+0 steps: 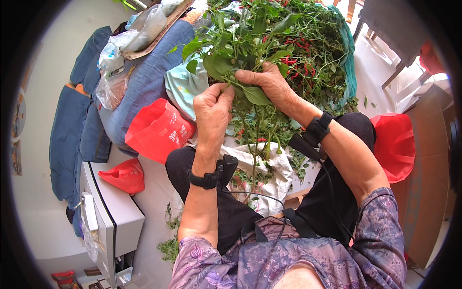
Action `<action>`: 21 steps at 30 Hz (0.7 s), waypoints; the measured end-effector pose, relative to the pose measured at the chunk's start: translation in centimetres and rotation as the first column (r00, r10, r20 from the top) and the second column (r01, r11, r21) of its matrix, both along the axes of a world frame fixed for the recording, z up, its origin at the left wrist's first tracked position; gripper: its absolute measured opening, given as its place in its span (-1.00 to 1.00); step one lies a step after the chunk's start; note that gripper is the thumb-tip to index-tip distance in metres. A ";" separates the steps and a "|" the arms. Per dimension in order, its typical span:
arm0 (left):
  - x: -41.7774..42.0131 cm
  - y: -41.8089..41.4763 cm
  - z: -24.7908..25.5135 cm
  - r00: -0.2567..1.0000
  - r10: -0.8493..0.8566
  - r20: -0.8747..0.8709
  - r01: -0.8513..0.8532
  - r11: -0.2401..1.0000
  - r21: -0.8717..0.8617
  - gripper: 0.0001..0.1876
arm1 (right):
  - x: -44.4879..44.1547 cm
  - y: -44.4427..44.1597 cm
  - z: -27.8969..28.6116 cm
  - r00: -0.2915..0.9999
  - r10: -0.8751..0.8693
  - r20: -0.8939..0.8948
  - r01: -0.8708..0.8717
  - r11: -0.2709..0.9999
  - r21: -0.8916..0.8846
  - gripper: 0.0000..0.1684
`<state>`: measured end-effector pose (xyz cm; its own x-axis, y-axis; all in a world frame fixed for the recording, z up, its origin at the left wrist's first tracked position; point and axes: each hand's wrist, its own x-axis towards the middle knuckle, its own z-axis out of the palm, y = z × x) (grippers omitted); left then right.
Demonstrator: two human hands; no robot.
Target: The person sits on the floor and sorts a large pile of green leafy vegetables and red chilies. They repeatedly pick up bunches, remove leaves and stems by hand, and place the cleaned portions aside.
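Note:
A leafy green pepper plant (259,97) stands in front of me, its bare lower stem running down between my knees. My left hand (213,104) pinches a leafy part of it between thumb and fingertips; exactly what lies in the pinch is hidden. Close by on the right, my right hand (269,81) grips a branch, with the thumb in front and the other fingers partly covered by leaves. Behind it lies a big heap of cut pepper plants (321,47) with red chili peppers (288,61) among them. Small green peppers (278,149) hang low by the stem.
A white woven sack (281,177) lies between my legs. At left are a red bag (155,128), a smaller red bag (124,176) on a grey cabinet (124,224) and a blue sofa (119,108). Another red bag (392,148) and a cardboard box (415,202) stand at right.

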<state>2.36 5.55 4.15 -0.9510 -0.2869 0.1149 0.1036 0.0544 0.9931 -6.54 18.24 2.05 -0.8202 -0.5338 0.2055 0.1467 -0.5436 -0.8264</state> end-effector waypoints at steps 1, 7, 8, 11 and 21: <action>0.0 0.1 0.0 1.000 -0.015 -0.021 0.014 0.999 -0.042 -0.86 | 0.0 0.1 0.1 1.000 0.003 0.002 -0.003 1.000 0.030 -0.68; 0.5 0.6 0.1 0.991 -0.127 -0.035 0.120 0.980 -0.156 -0.82 | -0.5 1.1 0.6 0.997 0.045 0.067 -0.052 0.993 0.106 -0.62; 0.5 0.6 0.2 0.990 -0.140 -0.033 0.134 0.981 -0.142 -0.82 | -0.7 1.0 0.3 0.992 0.074 0.106 -0.078 0.996 0.037 -0.59; 0.7 0.5 0.3 0.991 -0.134 -0.020 0.129 0.976 -0.174 -0.79 | -0.6 1.2 0.8 0.996 0.090 0.014 -0.090 0.993 0.081 -0.56; 1.4 1.5 0.8 0.990 0.005 -0.141 -0.097 0.752 -0.652 -0.78 | -1.1 0.3 -0.9 0.961 -0.104 -0.258 0.157 0.968 0.196 -0.64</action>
